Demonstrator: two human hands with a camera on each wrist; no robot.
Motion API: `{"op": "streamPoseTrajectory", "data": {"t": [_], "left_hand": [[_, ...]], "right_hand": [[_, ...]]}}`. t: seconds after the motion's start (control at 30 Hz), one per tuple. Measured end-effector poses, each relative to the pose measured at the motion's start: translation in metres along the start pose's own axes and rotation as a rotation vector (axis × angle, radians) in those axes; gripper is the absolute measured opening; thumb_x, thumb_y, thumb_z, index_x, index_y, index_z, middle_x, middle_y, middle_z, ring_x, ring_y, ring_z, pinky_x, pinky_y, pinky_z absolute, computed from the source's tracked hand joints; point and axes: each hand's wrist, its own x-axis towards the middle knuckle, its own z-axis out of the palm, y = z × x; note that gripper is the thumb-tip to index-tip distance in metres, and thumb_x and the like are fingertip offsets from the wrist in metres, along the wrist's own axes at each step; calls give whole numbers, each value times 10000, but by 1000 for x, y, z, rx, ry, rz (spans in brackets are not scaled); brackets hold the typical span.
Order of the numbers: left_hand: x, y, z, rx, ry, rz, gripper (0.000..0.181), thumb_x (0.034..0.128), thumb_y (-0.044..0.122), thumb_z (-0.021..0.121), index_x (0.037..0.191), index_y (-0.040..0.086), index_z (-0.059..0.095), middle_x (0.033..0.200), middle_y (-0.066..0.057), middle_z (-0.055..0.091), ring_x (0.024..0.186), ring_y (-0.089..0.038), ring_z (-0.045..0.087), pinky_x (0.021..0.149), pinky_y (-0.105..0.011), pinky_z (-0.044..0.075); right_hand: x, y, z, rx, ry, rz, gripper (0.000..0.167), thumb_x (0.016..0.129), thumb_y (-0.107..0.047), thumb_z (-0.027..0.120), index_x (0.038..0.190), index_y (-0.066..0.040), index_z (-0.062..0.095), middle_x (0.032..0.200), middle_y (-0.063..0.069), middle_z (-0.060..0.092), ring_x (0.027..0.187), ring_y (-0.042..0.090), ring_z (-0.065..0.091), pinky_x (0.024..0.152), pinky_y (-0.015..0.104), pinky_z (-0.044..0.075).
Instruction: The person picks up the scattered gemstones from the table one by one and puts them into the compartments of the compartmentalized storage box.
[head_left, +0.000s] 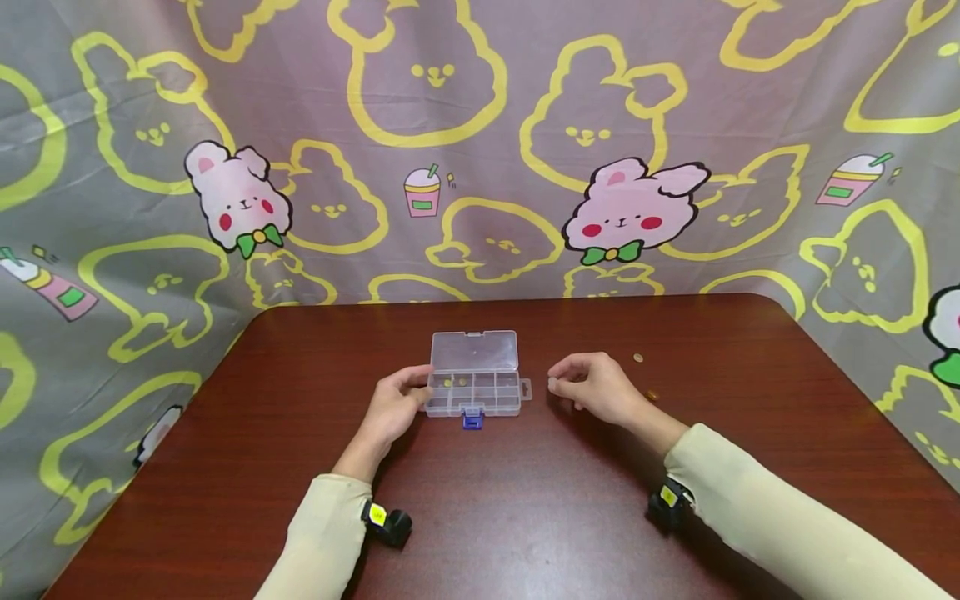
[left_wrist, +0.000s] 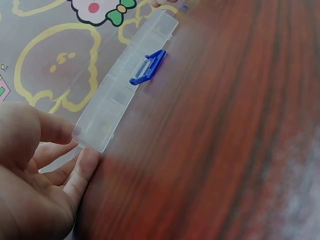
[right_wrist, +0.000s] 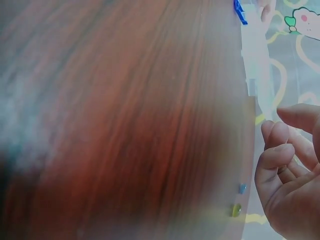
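Note:
A clear plastic compartment box [head_left: 474,402] lies on the table, its lid [head_left: 475,351] laid back and its blue latch [head_left: 472,419] facing front. Small yellowish pieces [head_left: 447,382] rest in back-row compartments toward the left. My left hand [head_left: 386,410] grips the box's left end; in the left wrist view, thumb and fingers of that hand [left_wrist: 47,175] touch the box's corner [left_wrist: 92,135]. Right of the box, my right hand [head_left: 600,389] pinches a small pale piece [head_left: 552,384] above the table. The right wrist view shows the curled fingers of this hand [right_wrist: 292,175], the piece not clearly visible.
Two small pieces lie beyond and beside my right hand: a pale one [head_left: 638,357] and an amber one [head_left: 652,395]. The brown table [head_left: 495,517] ends at a patterned curtain [head_left: 495,167] behind the box. A small hanging tab [head_left: 526,389] sticks out from the box's right end.

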Motion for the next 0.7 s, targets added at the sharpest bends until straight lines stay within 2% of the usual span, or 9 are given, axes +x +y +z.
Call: {"op": "streamPoseTrajectory", "data": {"t": [0.7], "left_hand": [[1,-2,-1,3,-4,-2,374,904,-66,608,1277,-65,637,1155,-236,655,852,-198,625,687,-215,500]], "right_hand": [[14,-12,16,25,4,-9,129,883,-55,743,997,4,736,794,46,700,546,196,585,518,300,511]]}}
